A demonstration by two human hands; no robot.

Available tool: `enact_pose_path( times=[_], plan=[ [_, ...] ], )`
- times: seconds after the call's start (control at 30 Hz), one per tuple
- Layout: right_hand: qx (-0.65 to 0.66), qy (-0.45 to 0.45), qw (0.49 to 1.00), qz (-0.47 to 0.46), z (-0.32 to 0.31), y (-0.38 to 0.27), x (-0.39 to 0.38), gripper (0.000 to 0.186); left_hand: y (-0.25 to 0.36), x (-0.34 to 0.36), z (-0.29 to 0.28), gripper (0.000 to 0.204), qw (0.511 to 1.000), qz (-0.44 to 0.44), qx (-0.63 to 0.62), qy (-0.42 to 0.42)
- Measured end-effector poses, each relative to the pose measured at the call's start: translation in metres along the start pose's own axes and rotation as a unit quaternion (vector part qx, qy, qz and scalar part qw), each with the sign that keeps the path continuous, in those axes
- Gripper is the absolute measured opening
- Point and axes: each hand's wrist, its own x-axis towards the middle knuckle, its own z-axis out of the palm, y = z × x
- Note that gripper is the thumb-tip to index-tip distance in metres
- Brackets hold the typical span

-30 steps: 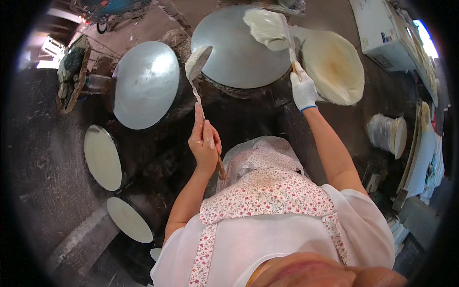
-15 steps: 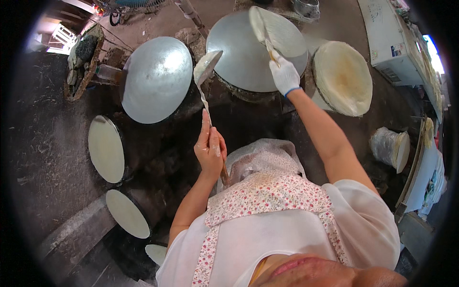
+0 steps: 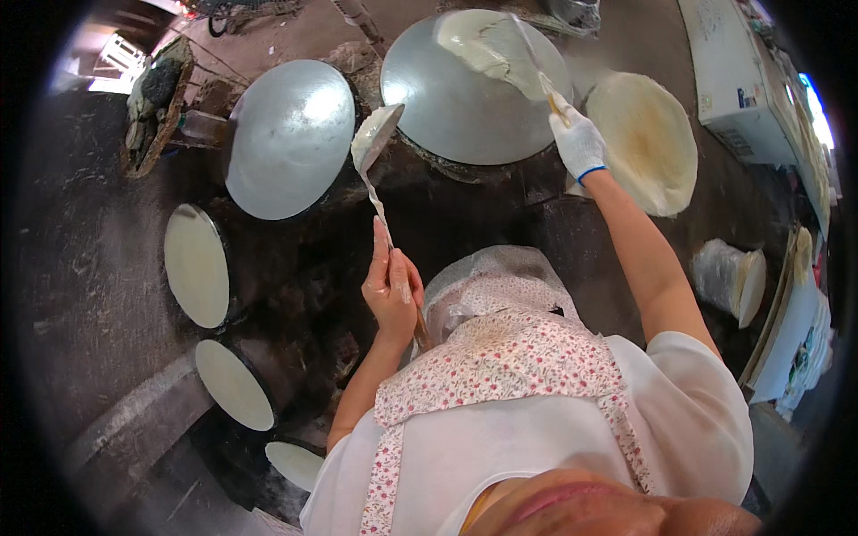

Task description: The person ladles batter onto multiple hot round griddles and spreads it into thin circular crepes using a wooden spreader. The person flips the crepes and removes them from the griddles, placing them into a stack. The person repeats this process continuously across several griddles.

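My left hand (image 3: 391, 290) is bare, with white batter on its fingers, and closes around the long handle of a ladle (image 3: 374, 138). Its bowl is coated with pale batter and hangs between two round griddles, above the floor side of the gap. My right hand (image 3: 576, 146), in a white glove with a blue cuff edge, grips the yellowish handle of a long flat spatula (image 3: 531, 55). That blade lies over the right part of the far griddle (image 3: 447, 121). Wet white batter (image 3: 483, 45) covers the far portion of this griddle in an uneven patch.
A bare griddle (image 3: 290, 143) stands to the left. Pale sheets cover several smaller griddles, including one griddle (image 3: 197, 266) down the left side. At right lies a stack of round flat sheets (image 3: 642, 143), with a plastic-wrapped roll (image 3: 728, 277) nearer and a white cabinet (image 3: 737, 98) beyond.
My right hand and the spatula have swung to the right. The batter patch now reaches further left on the far griddle. My left hand keeps its grip, and the ladle bowl sits slightly lower.
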Motion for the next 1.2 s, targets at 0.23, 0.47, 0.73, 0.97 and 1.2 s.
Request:
enact_pose_path(
  times=[0.23,0.47,0.73,0.97,1.2],
  plan=[
    [-0.079,-0.105,0.989,-0.076,0.014,-0.050,0.006,0.044,-0.008,-0.025,0.026,0.052,0.999,0.018,0.012,0.040],
    [-0.107,-0.151,0.975,-0.121,0.013,-0.039,0.023,0.045,-0.009,-0.045,0.063,0.052,0.996,0.023,0.033,0.077],
    [-0.092,-0.082,0.974,-0.188,-0.007,0.023,0.067,0.038,-0.009,-0.069,0.099,0.053,0.993,0.013,0.009,0.117],
    [-0.015,-0.219,0.935,-0.278,-0.040,0.002,0.054,0.043,-0.008,-0.084,0.126,0.054,0.986,-0.006,-0.017,0.163],
    [0.045,-0.252,0.934,-0.251,-0.015,-0.006,0.078,0.045,-0.010,-0.082,0.135,0.053,0.988,-0.023,0.010,0.155]
  ],
)
